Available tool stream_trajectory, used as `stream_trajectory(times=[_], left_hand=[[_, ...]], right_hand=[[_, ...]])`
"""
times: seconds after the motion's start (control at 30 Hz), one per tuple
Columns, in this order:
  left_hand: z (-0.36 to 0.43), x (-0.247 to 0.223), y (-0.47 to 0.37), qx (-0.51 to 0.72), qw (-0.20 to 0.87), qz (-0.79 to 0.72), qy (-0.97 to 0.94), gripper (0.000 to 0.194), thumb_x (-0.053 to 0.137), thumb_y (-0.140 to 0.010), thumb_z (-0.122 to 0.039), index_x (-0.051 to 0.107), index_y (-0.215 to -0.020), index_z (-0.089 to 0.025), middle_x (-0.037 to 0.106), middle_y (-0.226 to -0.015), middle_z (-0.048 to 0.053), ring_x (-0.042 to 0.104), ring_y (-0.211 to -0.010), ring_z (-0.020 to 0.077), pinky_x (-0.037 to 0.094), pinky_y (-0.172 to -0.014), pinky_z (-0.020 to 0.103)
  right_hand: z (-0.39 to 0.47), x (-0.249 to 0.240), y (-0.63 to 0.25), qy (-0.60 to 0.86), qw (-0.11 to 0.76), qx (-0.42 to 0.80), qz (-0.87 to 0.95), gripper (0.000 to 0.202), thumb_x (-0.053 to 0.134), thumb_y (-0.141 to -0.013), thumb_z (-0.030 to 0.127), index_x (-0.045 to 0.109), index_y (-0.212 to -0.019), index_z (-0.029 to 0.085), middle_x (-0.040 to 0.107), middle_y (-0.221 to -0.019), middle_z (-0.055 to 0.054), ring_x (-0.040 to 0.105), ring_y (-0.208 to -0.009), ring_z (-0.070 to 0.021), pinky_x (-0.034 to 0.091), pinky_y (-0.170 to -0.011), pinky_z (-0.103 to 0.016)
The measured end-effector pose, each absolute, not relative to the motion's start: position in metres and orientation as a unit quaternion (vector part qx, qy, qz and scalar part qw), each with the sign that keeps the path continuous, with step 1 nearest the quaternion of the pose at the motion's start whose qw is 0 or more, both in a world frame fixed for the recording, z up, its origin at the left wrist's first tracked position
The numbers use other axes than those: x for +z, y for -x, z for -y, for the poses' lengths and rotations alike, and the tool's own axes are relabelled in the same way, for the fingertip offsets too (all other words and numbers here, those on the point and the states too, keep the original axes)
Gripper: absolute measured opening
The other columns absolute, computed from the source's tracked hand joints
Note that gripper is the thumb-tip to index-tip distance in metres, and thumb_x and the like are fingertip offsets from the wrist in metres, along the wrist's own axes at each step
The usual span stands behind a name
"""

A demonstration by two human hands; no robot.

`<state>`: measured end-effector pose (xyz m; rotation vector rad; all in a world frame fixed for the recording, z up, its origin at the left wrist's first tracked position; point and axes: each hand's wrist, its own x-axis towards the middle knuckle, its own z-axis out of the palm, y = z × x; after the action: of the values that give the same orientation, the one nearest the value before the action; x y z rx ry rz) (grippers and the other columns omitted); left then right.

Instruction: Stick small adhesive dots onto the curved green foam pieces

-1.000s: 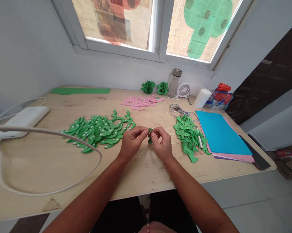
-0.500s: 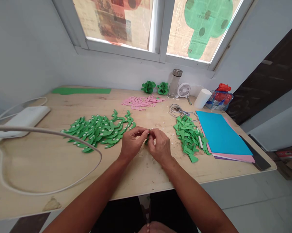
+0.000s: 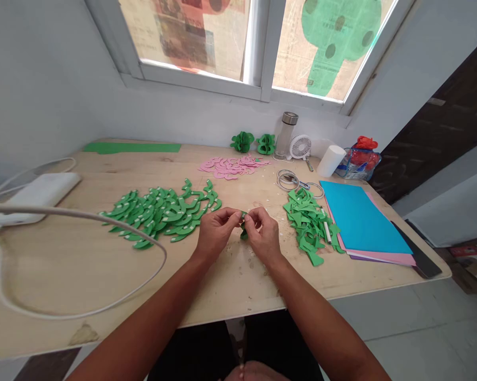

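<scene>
My left hand (image 3: 217, 228) and my right hand (image 3: 263, 231) meet over the middle of the table, fingertips almost touching. Between them they pinch a small green paper piece (image 3: 244, 233), mostly hidden by the fingers. To the left lies a heap of curved green paper cutouts (image 3: 163, 211), many bearing small white patches. On the right is a pile of green paper scraps (image 3: 308, 222) with a white pen (image 3: 326, 228) on it. Farther back are pink paper cutouts (image 3: 230, 166) and two green folded-paper shapes (image 3: 242, 142).
A white cable (image 3: 103, 214) loops across the left side near a white power bank (image 3: 44, 197). Scissors (image 3: 297, 182), a glass bottle (image 3: 286, 135), a small fan (image 3: 301, 146) and a white roll (image 3: 331, 161) stand or lie behind. Blue paper sheets (image 3: 363, 217) lie right.
My right hand's fingers have shifted slightly, and a little more of the green paper piece shows between the hands. The piles look the same.
</scene>
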<state>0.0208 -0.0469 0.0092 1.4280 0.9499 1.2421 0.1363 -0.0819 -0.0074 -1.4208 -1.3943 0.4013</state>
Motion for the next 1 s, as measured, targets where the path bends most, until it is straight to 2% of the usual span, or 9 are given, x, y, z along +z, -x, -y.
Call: stream_trajectory(times=[0.27, 0.47, 0.67, 1.0], left_hand=[[0.0430, 0.0023, -0.0202, 0.516, 0.457, -0.383, -0.615, 0.016, 0.062, -0.073, -0.028, 0.068, -0.064, -0.016, 0.064, -0.061, 0.001, 0.058, -0.057, 0.0126, 0.050, -0.057, 0.023], [0.0441, -0.0002, -0.0182, 0.519, 0.376, -0.373, -0.671, 0.017, 0.059, -0.077, -0.028, 0.066, -0.066, -0.017, 0.065, -0.065, 0.001, 0.059, -0.062, 0.0129, 0.048, -0.061, 0.024], [0.0485, 0.0019, -0.0194, 0.520, 0.334, -0.361, -0.699, 0.018, 0.056, -0.079, -0.027, 0.064, -0.066, -0.017, 0.065, -0.068, 0.002, 0.059, -0.064, 0.0137, 0.047, -0.062, 0.025], [0.0493, 0.0013, -0.0203, 0.524, 0.326, -0.371, -0.694, 0.019, 0.055, -0.079, -0.029, 0.063, -0.066, -0.017, 0.064, -0.066, 0.001, 0.058, -0.062, 0.0133, 0.047, -0.061, 0.025]], right_hand=[[0.0796, -0.0043, -0.1367, 0.588, 0.552, 0.238, 0.541, 0.014, 0.051, -0.079, 0.031, 0.053, -0.071, 0.019, 0.054, -0.061, 0.003, 0.045, -0.054, -0.0110, 0.036, -0.054, -0.023], [0.0773, -0.0039, -0.1351, 0.579, 0.574, 0.271, 0.512, 0.016, 0.054, -0.076, 0.032, 0.051, -0.068, 0.019, 0.049, -0.058, 0.004, 0.043, -0.053, -0.0106, 0.036, -0.053, -0.023], [0.0758, -0.0059, -0.1335, 0.583, 0.580, 0.268, 0.501, 0.012, 0.055, -0.072, 0.027, 0.047, -0.064, 0.020, 0.043, -0.055, 0.006, 0.039, -0.052, -0.0099, 0.034, -0.051, -0.022], [0.0757, -0.0071, -0.1340, 0.579, 0.574, 0.269, 0.513, 0.010, 0.052, -0.072, 0.026, 0.046, -0.066, 0.020, 0.046, -0.057, 0.005, 0.041, -0.054, -0.0108, 0.035, -0.052, -0.023]])
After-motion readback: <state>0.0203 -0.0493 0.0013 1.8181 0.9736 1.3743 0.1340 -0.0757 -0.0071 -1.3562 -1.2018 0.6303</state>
